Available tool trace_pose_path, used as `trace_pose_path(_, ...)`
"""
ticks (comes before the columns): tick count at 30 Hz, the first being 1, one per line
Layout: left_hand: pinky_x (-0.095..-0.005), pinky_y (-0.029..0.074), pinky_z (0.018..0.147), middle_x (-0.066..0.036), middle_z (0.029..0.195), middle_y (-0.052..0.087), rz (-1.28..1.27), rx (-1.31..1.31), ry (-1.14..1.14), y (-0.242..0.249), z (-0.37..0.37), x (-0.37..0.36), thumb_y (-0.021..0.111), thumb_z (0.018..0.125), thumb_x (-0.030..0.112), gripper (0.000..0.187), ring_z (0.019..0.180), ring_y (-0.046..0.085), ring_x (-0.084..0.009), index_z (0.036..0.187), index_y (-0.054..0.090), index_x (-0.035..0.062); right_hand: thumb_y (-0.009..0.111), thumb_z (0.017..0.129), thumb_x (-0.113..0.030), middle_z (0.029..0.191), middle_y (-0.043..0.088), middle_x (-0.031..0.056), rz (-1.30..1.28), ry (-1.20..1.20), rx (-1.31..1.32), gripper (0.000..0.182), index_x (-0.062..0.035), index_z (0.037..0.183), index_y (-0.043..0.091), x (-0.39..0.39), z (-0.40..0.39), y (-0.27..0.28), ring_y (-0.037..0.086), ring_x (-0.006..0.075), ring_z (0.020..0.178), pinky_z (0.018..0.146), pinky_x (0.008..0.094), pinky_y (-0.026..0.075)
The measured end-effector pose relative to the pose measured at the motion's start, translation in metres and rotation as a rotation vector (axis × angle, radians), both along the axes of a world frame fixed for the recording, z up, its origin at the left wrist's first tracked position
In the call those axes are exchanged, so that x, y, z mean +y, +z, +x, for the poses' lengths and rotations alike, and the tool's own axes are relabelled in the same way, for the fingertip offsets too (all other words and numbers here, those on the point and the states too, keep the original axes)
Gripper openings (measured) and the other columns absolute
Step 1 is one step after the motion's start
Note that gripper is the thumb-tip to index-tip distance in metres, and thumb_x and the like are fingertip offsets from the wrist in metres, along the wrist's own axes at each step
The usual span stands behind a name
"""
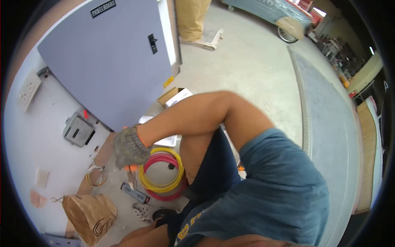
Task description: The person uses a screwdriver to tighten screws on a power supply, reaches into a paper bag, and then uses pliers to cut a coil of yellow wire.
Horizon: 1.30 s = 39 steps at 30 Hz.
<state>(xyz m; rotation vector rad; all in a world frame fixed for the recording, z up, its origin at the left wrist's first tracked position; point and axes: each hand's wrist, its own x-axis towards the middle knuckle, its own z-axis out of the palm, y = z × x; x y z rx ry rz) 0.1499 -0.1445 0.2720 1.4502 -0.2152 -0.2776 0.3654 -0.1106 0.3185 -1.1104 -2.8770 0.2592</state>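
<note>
My right hand (131, 148), in a grey knitted glove with an orange cuff edge, is closed near the wall at left centre. Whatever it grips is hidden by the blurred glove. Just below it shows an orange-handled tool (131, 168); whether the hand touches it I cannot tell. Beside the glove lie a yellow cable coil (179, 178) and a red cable coil (158, 196) on the floor. A grey meter box (78, 131) is on the wall, left of the hand. My left hand is out of view.
A large grey panelboard door (103, 57) stands above the hand. Brown paper bag (88, 216), white wire coil (95, 175), blue package (135, 192) and open carton (168, 96) are on the floor. My bent leg (193, 154) is beneath my forearm. A wheeled cart (267, 14) stands behind.
</note>
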Motion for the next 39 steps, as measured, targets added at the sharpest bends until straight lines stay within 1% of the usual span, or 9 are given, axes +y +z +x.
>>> trace_pose_path(2,-0.0507,0.037,0.109,-0.017,0.138,0.055,-0.042,-0.047,-0.014,0.004,0.011,-0.003,0.038,0.100,0.061,0.072,0.129,0.051,-0.0257,0.142,0.045,0.0035,0.067,0.077,-0.028,0.096,0.072,0.0092,-0.270,-0.128,-0.202,0.029,-0.0147,0.103,0.070,0.010,0.031,-0.019,0.068,0.0333,0.092,0.080,0.0457,0.053)
trace_pose_path(6,-0.0514,0.037,0.109,-0.017,0.138,0.054,-0.112,-0.138,-0.069,0.018,0.036,-0.004,0.037,0.100,0.062,0.073,0.130,0.051,-0.0257,0.143,0.044,0.0035,0.067,0.074,-0.027,0.101,0.071,0.0113,-0.246,-0.424,-0.252,0.034,-0.0131,0.105,0.069,-0.006,0.067,-0.001,0.067,0.0335,0.096,0.083,0.0446,0.052)
trace_pose_path(8,-0.0517,0.036,0.109,-0.017,0.139,0.054,-0.150,-0.168,-0.073,0.023,0.042,-0.007,0.037,0.100,0.062,0.073,0.130,0.050,-0.0258,0.144,0.043,0.0036,0.066,0.075,-0.026,0.097,0.071,0.0129,-0.265,-0.579,-0.050,0.031,-0.0119,0.103,0.070,-0.011,0.076,-0.011,0.067,0.0345,0.094,0.082,0.0449,0.052)
trace_pose_path(12,-0.0524,0.036,0.109,-0.017,0.139,0.053,-0.206,-0.175,-0.058,0.036,0.038,-0.011,0.036,0.100,0.062,0.074,0.130,0.050,-0.0259,0.145,0.042,0.0036,0.066,0.076,-0.027,0.094,0.071,0.0141,-0.345,-0.521,0.034,0.028,-0.0110,0.098,0.071,-0.013,0.079,-0.024,0.067,0.0351,0.091,0.081,0.0454,0.052)
trace_pose_path(14,-0.0527,0.036,0.110,-0.017,0.139,0.053,-0.224,-0.193,-0.050,0.045,0.040,-0.012,0.036,0.100,0.062,0.074,0.131,0.050,-0.0259,0.145,0.042,0.0036,0.066,0.076,-0.028,0.092,0.071,0.0144,-0.364,-0.387,-0.123,0.026,-0.0101,0.095,0.072,-0.015,0.070,-0.016,0.066,0.0360,0.089,0.080,0.0456,0.051)
trace_pose_path(17,-0.0532,0.035,0.110,-0.018,0.140,0.053,-0.247,-0.217,-0.013,0.058,0.037,-0.012,0.036,0.100,0.063,0.075,0.131,0.049,-0.0260,0.146,0.041,0.0036,0.066,0.076,-0.028,0.092,0.071,0.0139,-0.372,-0.401,-0.209,0.025,-0.0106,0.094,0.072,-0.014,0.062,-0.019,0.066,0.0355,0.087,0.079,0.0454,0.051)
trace_pose_path(30,-0.0553,0.034,0.110,-0.018,0.142,0.051,-0.285,-0.347,0.134,0.121,0.024,-0.007,0.034,0.100,0.064,0.077,0.133,0.048,-0.0262,0.148,0.037,0.0038,0.064,0.075,-0.029,0.087,0.071,0.0136,-0.320,-0.387,-0.139,0.024,-0.0114,0.090,0.073,0.002,0.063,-0.021,0.064,0.0338,0.080,0.075,0.0431,0.049)
trace_pose_path(32,-0.0557,0.034,0.110,-0.018,0.142,0.051,-0.292,-0.372,0.163,0.130,0.019,-0.007,0.034,0.100,0.064,0.077,0.133,0.048,-0.0262,0.149,0.037,0.0038,0.070,0.074,-0.027,0.109,0.070,0.0144,-0.432,-0.384,-0.163,0.037,-0.0130,0.108,0.071,-0.001,0.063,-0.013,0.065,0.0340,0.100,0.088,0.0438,0.049)
trace_pose_path(39,-0.0568,0.033,0.111,-0.018,0.143,0.050,-0.287,-0.484,0.253,0.172,-0.003,-0.018,0.033,0.100,0.065,0.079,0.134,0.047,-0.0264,0.150,0.035,0.0038,0.073,0.074,-0.032,0.115,0.069,0.0111,-0.449,-0.439,-0.208,0.045,-0.0159,0.117,0.069,0.017,0.139,-0.040,0.064,0.0287,0.107,0.092,0.0438,0.049)
